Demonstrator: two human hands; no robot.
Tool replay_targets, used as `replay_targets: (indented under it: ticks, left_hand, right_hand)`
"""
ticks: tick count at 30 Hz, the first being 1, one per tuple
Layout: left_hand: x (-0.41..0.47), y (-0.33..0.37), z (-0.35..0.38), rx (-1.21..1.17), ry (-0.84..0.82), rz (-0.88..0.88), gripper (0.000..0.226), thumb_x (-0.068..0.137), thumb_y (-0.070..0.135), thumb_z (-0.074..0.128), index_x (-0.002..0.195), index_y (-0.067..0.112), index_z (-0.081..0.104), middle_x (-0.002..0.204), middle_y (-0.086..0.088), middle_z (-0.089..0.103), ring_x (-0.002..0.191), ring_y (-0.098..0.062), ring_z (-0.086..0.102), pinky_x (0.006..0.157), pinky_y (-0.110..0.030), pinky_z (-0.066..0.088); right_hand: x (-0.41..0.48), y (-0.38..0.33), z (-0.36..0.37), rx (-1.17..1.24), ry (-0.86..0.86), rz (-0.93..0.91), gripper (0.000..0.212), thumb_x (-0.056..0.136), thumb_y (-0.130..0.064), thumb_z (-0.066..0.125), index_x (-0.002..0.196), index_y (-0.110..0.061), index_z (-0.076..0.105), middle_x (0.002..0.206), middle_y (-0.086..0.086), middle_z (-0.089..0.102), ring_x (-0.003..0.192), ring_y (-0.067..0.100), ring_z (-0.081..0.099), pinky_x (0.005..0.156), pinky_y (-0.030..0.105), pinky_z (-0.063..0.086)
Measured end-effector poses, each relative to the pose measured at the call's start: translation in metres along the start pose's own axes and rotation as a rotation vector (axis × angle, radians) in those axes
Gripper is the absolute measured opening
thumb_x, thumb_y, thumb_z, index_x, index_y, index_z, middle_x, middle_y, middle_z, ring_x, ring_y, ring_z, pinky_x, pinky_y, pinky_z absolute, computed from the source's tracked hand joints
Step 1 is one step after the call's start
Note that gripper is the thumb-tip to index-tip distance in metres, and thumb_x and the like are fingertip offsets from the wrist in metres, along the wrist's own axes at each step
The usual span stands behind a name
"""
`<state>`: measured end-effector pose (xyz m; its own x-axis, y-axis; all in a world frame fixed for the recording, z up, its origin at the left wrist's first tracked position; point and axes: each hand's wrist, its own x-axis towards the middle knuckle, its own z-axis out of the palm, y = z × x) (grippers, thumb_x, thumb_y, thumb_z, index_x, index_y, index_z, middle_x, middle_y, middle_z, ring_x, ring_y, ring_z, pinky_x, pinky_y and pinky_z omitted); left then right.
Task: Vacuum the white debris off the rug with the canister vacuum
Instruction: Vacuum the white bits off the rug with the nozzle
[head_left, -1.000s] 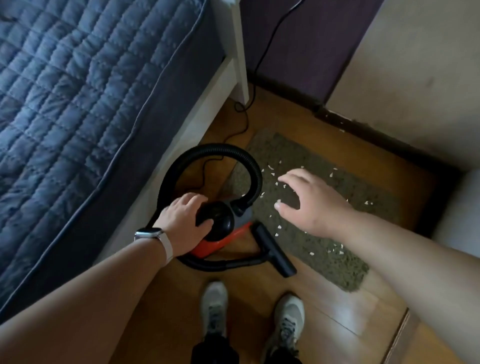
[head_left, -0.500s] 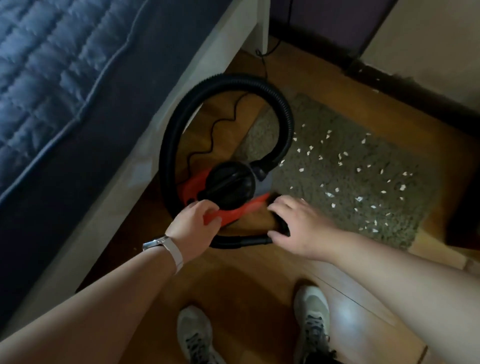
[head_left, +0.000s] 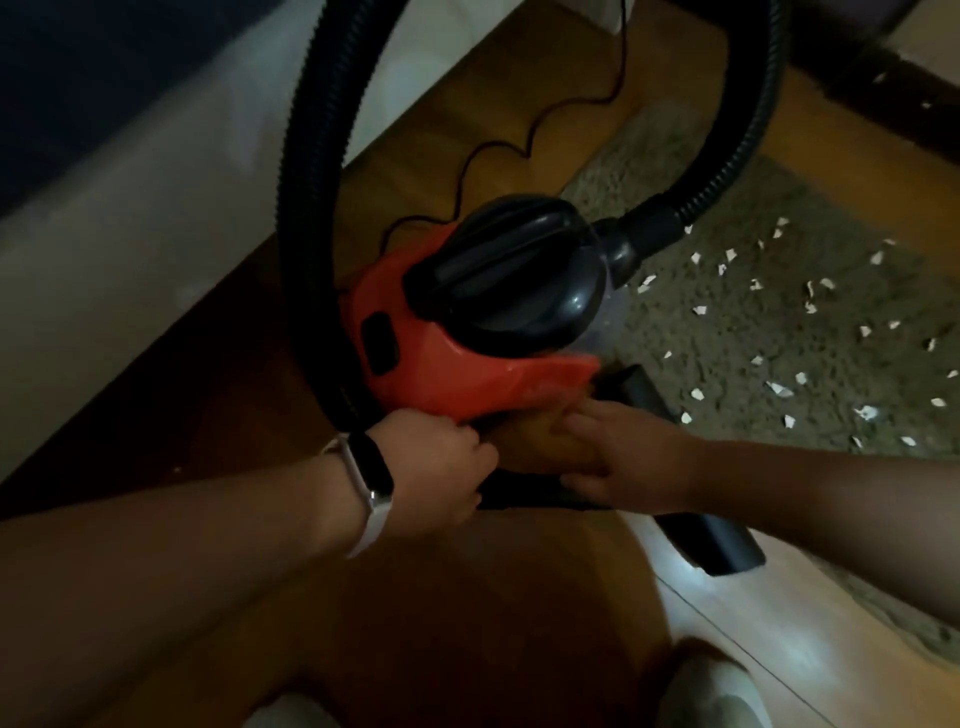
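The canister vacuum (head_left: 457, 374), red with a black top, stands on the wood floor just left of the grey rug (head_left: 737, 322). Its black hose (head_left: 311, 197) loops up and over it. White debris (head_left: 779, 388) lies scattered on the rug. My left hand (head_left: 436, 465), a watch on the wrist, curls round the hose end below the canister's front edge. Close beside it, my right hand (head_left: 623, 457) grips the black nozzle tube (head_left: 711, 545), which runs out toward the rug's near corner. The hands hide the joint between hose and tube.
A white bed frame (head_left: 130, 249) runs along the left, close to the hose. The black power cord (head_left: 493, 150) snakes over the floor behind the canister. A dark baseboard (head_left: 883, 73) borders the rug's far side. My shoes (head_left: 711, 691) are at the bottom edge.
The view has dropped much closer to the vacuum. My left hand slid from the canister's red body down to the hose end. My right hand closed round the tube.
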<state>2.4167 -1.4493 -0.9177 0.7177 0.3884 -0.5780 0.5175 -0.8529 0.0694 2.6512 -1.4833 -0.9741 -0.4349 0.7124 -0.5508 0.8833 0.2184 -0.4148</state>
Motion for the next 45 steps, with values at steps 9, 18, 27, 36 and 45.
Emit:
replay_targets:
  ticks: [9, 18, 27, 36, 45]
  left_hand:
    - [0.02, 0.016, 0.032, 0.163, -0.167, -0.084, 0.031, 0.094, 0.035, 0.05, 0.119, 0.017, 0.053, 0.118, -0.006, 0.058, 0.102, -0.026, 0.058, 0.077, -0.036, 0.042]
    - [0.003, 0.018, 0.005, -0.05, -0.072, -0.055, 0.029, 0.09, 0.045, 0.055, 0.105, 0.022, 0.045, 0.097, 0.003, 0.061, 0.083, -0.02, 0.062, 0.064, -0.033, 0.047]
    - [0.008, 0.058, -0.075, -0.246, 0.258, -0.114, 0.029, 0.087, 0.063, 0.048, 0.087, 0.034, 0.041, 0.075, 0.014, 0.05, 0.067, -0.007, 0.055, 0.055, -0.028, 0.047]
    - [0.056, 0.106, -0.119, -0.58, 0.355, -0.207, 0.034, 0.086, 0.058, 0.055, 0.077, 0.03, 0.038, 0.073, 0.01, 0.054, 0.06, -0.009, 0.053, 0.051, -0.028, 0.041]
    - [0.109, 0.176, -0.126, -0.809, 0.289, -0.077, 0.022, 0.086, 0.028, 0.057, 0.094, 0.029, 0.037, 0.084, 0.007, 0.051, 0.085, -0.024, 0.06, 0.072, -0.034, 0.051]
  right_hand:
    - [-0.03, -0.005, -0.009, 0.029, 0.064, 0.087, 0.054, 0.089, -0.049, 0.062, 0.133, -0.021, 0.048, 0.132, -0.003, 0.046, 0.119, 0.018, 0.051, 0.092, 0.026, 0.039]
    - [-0.039, 0.004, -0.025, 0.065, 0.082, 0.164, 0.043, 0.091, -0.044, 0.058, 0.13, -0.025, 0.052, 0.125, -0.004, 0.053, 0.107, 0.014, 0.053, 0.084, 0.024, 0.039]
    - [-0.104, -0.006, -0.033, 0.309, 0.605, 0.47, 0.02, 0.089, -0.035, 0.063, 0.098, -0.017, 0.063, 0.085, -0.005, 0.058, 0.078, 0.013, 0.055, 0.064, 0.027, 0.037]
    - [-0.112, -0.001, -0.074, 1.318, 0.937, 0.811, 0.038, 0.082, -0.031, 0.069, 0.107, -0.009, 0.051, 0.099, 0.014, 0.066, 0.084, 0.027, 0.07, 0.054, 0.035, 0.06]
    - [-0.125, 0.044, -0.061, 1.35, 0.808, 0.88, 0.011, 0.081, -0.017, 0.062, 0.086, -0.007, 0.061, 0.075, 0.012, 0.058, 0.068, 0.027, 0.059, 0.061, 0.031, 0.044]
